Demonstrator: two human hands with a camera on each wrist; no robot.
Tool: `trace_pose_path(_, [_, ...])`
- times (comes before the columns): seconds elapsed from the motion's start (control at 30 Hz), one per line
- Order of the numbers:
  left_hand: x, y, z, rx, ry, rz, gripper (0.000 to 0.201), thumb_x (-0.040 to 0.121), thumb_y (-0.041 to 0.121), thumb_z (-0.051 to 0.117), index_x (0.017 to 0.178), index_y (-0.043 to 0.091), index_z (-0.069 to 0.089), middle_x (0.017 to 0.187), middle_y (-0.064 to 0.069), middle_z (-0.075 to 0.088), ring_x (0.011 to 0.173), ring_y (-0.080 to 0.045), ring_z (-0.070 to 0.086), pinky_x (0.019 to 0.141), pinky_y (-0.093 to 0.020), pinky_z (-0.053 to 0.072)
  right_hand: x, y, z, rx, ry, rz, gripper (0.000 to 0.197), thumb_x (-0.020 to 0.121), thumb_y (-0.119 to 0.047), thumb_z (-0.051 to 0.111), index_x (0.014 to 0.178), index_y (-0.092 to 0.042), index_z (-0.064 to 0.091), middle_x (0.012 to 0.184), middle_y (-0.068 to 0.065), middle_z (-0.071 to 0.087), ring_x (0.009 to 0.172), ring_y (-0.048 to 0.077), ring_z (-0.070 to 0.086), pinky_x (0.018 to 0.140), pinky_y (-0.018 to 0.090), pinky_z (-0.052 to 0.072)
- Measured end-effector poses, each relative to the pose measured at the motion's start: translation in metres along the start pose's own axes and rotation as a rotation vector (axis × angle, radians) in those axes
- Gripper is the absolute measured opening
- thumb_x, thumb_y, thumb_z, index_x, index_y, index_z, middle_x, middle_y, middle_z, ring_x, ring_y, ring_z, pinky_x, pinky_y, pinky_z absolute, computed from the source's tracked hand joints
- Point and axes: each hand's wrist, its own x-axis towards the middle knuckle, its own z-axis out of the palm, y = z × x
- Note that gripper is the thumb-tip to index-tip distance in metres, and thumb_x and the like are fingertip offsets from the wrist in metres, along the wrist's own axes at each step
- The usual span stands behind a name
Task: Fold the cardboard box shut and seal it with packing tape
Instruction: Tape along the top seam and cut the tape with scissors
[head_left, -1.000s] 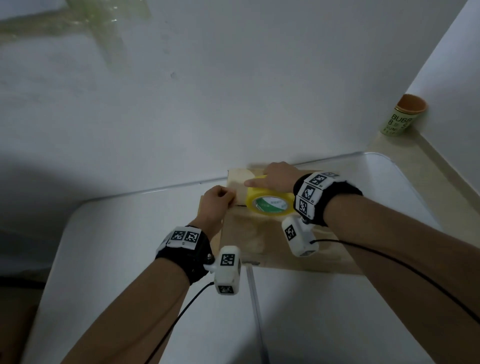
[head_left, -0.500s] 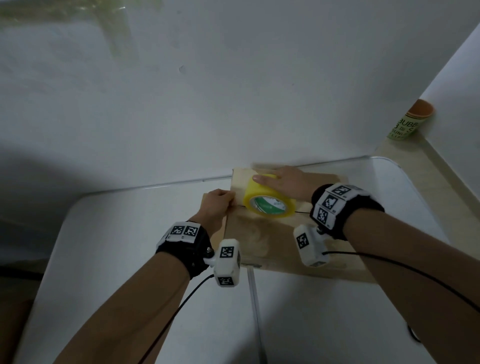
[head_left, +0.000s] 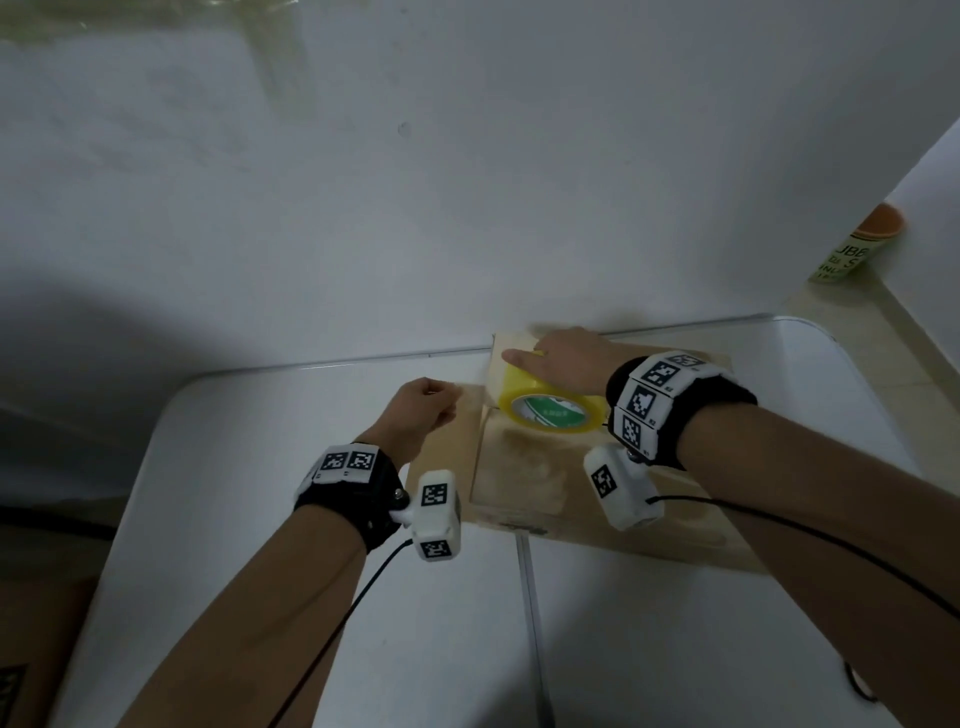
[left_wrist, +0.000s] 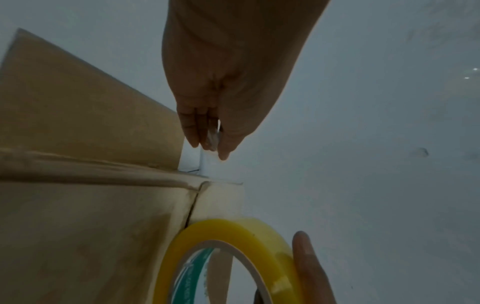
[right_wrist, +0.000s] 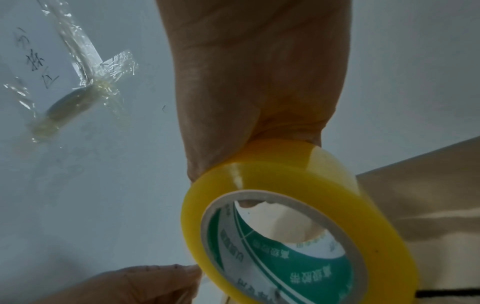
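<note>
Now the right hand (head_left: 569, 364) grips the tape roll (head_left: 551, 410) on the box (head_left: 524, 478) (far corner), while the left hand (head_left: 423, 410) pinches the tape's loose end.

**A plain room, set up for recording**

We see a bare white wall (head_left: 467, 182) with strips of clear tape (right_wrist: 85, 67) stuck to it beside handwritten marks, a white table (head_left: 249, 467) pushed against it, and a paper cup (head_left: 852, 249) on a beige ledge (head_left: 831, 312). We cannot tell home from office.
</note>
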Motion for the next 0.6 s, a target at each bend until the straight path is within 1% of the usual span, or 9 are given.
trace_pose_path(0.07, [0.002,-0.004,0.003,-0.023,0.001,-0.012,0.008,0.094,0.01,0.06,0.095,0.002,0.058,0.079,-0.006,0.056,0.073,-0.013,0.054,0.073,-0.022,0.05,0.002,-0.002,0.004,-0.011,0.006,0.016,0.07,0.096,-0.061,0.029,0.11,-0.003,0.065,0.117,0.016,0.064,0.101,0.029,0.058,0.081,0.032,0.04])
trace_pose_path(0.13, [0.003,-0.007,0.007,-0.026,-0.009,-0.03,0.009,0.094,0.008,0.058,0.085,0.007,0.057,0.076,-0.005,0.054,0.07,-0.013,0.051,0.072,-0.023,0.048,0.003,-0.007,0.006,-0.046,-0.006,0.026,0.07,0.095,-0.06,0.031,0.118,-0.002,0.062,0.12,0.015,0.063,0.107,0.03,0.059,0.088,0.034,0.044])
trace_pose_path(0.2, [0.005,-0.01,0.008,-0.027,-0.013,-0.053,0.011,0.094,0.009,0.059,0.083,0.009,0.056,0.075,-0.004,0.053,0.069,-0.013,0.05,0.072,-0.023,0.047,0.003,-0.013,0.009,-0.084,0.003,0.016,0.069,0.094,-0.061,0.032,0.119,-0.004,0.061,0.118,0.014,0.064,0.104,0.029,0.06,0.09,0.036,0.048])
trace_pose_path(0.27, [0.006,-0.014,0.007,-0.03,-0.006,-0.062,0.01,0.093,0.009,0.06,0.084,0.009,0.057,0.074,-0.004,0.054,0.067,-0.013,0.049,0.071,-0.023,0.046,0.005,-0.016,0.012,-0.122,0.023,0.003,0.067,0.093,-0.062,0.033,0.116,-0.006,0.062,0.114,0.013,0.065,0.098,0.028,0.061,0.088,0.037,0.05])
trace_pose_path(0.33, [0.007,-0.017,0.007,-0.043,0.01,-0.07,0.005,0.093,0.009,0.06,0.09,0.007,0.057,0.074,-0.004,0.054,0.067,-0.012,0.05,0.069,-0.023,0.045,0.008,-0.017,0.013,-0.128,0.025,-0.001,0.065,0.094,-0.061,0.035,0.11,-0.005,0.064,0.107,0.012,0.067,0.092,0.027,0.062,0.082,0.035,0.049])
trace_pose_path(0.43, [0.007,-0.019,0.015,-0.053,0.019,-0.097,0.012,0.093,0.011,0.06,0.101,0.003,0.056,0.075,-0.004,0.054,0.066,-0.012,0.049,0.067,-0.021,0.046,0.014,-0.018,0.011,-0.109,0.011,0.006,0.064,0.092,-0.062,0.036,0.101,-0.005,0.065,0.098,0.011,0.067,0.084,0.026,0.061,0.076,0.033,0.048])
trace_pose_path(0.47, [0.007,-0.02,0.019,-0.057,0.016,-0.114,0.011,0.094,0.011,0.06,0.101,0.003,0.056,0.076,-0.004,0.054,0.066,-0.012,0.049,0.066,-0.02,0.046,0.016,-0.019,0.011,-0.114,0.009,0.006,0.062,0.092,-0.062,0.037,0.096,-0.006,0.063,0.092,0.01,0.065,0.08,0.025,0.059,0.072,0.032,0.046])
trace_pose_path(0.53, [0.007,-0.022,0.027,-0.086,-0.007,-0.154,0.009,0.095,0.011,0.057,0.101,0.004,0.055,0.078,-0.006,0.055,0.066,-0.012,0.049,0.065,-0.02,0.045,0.018,-0.019,0.014,-0.123,0.015,0.007,0.056,0.092,-0.061,0.037,0.079,-0.01,0.058,0.077,0.005,0.059,0.069,0.02,0.054,0.062,0.029,0.041])
trace_pose_path(0.6, [0.008,-0.026,0.031,-0.107,-0.043,-0.199,0.017,0.096,0.013,0.056,0.109,0.002,0.056,0.087,-0.009,0.058,0.07,-0.013,0.051,0.067,-0.022,0.046,0.019,-0.017,0.015,-0.108,0.025,0.014,0.054,0.092,-0.062,0.038,0.068,-0.015,0.05,0.068,0.001,0.053,0.063,0.018,0.052,0.057,0.029,0.038])
